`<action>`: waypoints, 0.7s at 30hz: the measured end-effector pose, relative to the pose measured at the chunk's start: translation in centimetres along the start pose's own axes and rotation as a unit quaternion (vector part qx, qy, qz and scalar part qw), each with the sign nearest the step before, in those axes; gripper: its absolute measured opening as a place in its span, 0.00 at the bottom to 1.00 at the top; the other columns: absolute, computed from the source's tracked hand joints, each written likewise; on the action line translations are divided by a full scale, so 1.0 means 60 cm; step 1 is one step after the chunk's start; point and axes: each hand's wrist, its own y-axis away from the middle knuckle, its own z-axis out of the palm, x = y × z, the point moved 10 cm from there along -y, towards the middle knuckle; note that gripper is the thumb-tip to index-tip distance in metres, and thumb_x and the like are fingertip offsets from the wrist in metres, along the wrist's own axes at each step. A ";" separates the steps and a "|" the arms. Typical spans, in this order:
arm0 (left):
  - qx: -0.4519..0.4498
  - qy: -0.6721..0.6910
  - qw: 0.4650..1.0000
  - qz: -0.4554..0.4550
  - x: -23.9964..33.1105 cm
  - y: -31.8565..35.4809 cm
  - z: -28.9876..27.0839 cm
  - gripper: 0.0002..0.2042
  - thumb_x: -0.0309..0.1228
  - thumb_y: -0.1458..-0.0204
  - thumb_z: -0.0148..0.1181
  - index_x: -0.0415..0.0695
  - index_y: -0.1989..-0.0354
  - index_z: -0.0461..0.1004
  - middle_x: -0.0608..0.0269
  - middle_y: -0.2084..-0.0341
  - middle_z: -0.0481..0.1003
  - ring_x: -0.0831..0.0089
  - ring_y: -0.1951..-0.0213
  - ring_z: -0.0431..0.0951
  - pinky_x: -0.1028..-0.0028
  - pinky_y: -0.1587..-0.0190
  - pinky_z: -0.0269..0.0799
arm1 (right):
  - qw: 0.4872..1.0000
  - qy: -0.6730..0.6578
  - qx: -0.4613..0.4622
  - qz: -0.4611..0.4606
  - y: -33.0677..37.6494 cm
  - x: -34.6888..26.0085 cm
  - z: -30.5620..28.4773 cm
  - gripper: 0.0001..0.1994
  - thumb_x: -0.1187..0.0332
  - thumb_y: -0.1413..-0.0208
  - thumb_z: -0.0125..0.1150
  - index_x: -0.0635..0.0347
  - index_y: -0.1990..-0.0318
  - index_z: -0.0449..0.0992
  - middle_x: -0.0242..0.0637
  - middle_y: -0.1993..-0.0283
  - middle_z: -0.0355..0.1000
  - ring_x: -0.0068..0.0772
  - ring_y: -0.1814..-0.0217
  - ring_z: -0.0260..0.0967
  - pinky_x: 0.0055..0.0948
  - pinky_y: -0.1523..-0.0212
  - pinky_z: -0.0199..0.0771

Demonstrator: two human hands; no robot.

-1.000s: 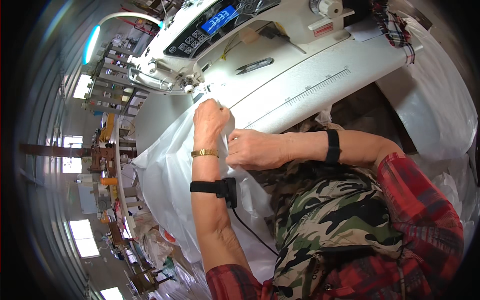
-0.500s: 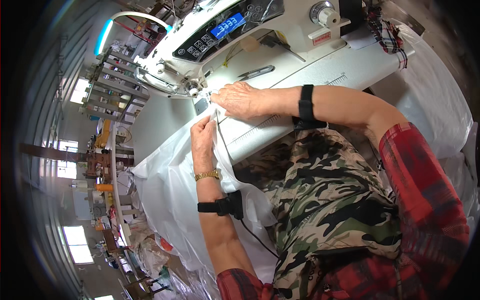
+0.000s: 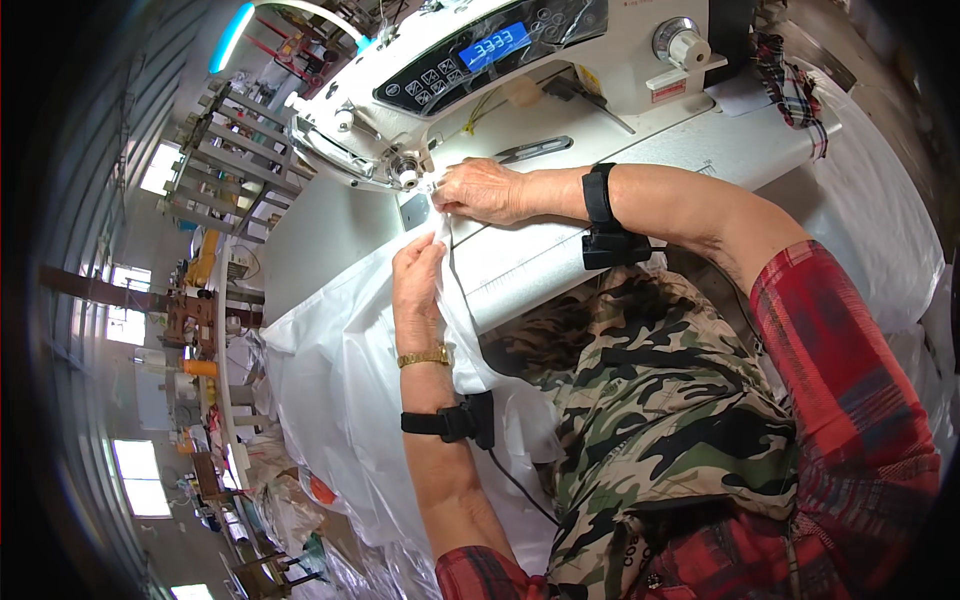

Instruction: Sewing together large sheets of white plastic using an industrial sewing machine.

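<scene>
White fabric (image 3: pixel 340 350) drapes from the sewing machine (image 3: pixel 400 120) down over the table's near left edge and toward my lap. Its folded edge runs up to the needle area. My left hand (image 3: pixel 417 275) pinches this edge a short way below the presser foot. Closer to the needle, my right hand (image 3: pixel 482 190) grips the same edge with bent fingers, thumb side toward the foot. The fingertips partly cover the fabric there, and the needle itself is hard to make out.
On the machine bed lies a small thread snipper (image 3: pixel 535 150), behind my right hand. The handwheel-like knob (image 3: pixel 688 48) is at upper right, near a plaid cloth (image 3: pixel 785 85). A lit lamp (image 3: pixel 232 38) arches at upper left. Grey slatted racks (image 3: pixel 240 160) stand beyond the table.
The view has shifted slightly, so the machine sits further right and higher. Both hands keep hold of the fabric edge, with little change in their grip.
</scene>
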 end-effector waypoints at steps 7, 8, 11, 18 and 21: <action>-0.018 -0.151 0.987 0.057 0.014 0.011 0.033 0.15 0.23 0.46 0.51 0.29 0.52 0.76 0.69 0.69 0.76 0.84 0.69 0.69 0.80 0.65 0.67 | 0.992 0.053 -0.112 -0.028 -0.011 0.009 0.018 0.11 0.61 0.36 0.48 0.56 0.58 0.74 0.45 0.65 0.74 0.48 0.54 0.70 0.47 0.50 0.63; -0.009 -0.140 0.987 0.081 0.017 0.012 0.030 0.16 0.24 0.47 0.52 0.28 0.53 0.76 0.68 0.73 0.75 0.82 0.71 0.69 0.77 0.66 0.67 | 0.989 0.056 -0.130 -0.035 -0.016 0.000 0.020 0.12 0.62 0.36 0.46 0.58 0.58 0.73 0.47 0.65 0.74 0.51 0.54 0.69 0.49 0.50 0.63; 0.035 -0.280 0.950 0.131 0.030 0.025 0.023 0.17 0.25 0.49 0.53 0.29 0.53 0.75 0.62 0.78 0.73 0.76 0.74 0.70 0.72 0.67 0.67 | 0.985 0.052 -0.163 -0.023 -0.023 -0.016 0.022 0.12 0.63 0.37 0.46 0.60 0.60 0.73 0.47 0.65 0.74 0.51 0.55 0.70 0.51 0.51 0.64; 0.087 -0.419 0.886 0.181 0.069 0.052 0.051 0.19 0.25 0.51 0.53 0.29 0.51 0.74 0.46 0.80 0.73 0.58 0.76 0.75 0.61 0.66 0.71 | 0.984 0.046 -0.169 0.020 -0.036 -0.008 0.019 0.09 0.65 0.46 0.56 0.60 0.63 0.76 0.45 0.64 0.76 0.48 0.57 0.75 0.46 0.54 0.72; 0.069 -0.444 0.873 0.190 0.079 0.040 0.053 0.19 0.25 0.53 0.53 0.29 0.51 0.75 0.41 0.77 0.75 0.54 0.74 0.77 0.59 0.63 0.72 | 0.982 0.051 -0.176 0.034 -0.033 -0.007 0.026 0.09 0.65 0.47 0.58 0.58 0.61 0.77 0.45 0.62 0.77 0.47 0.56 0.75 0.46 0.53 0.72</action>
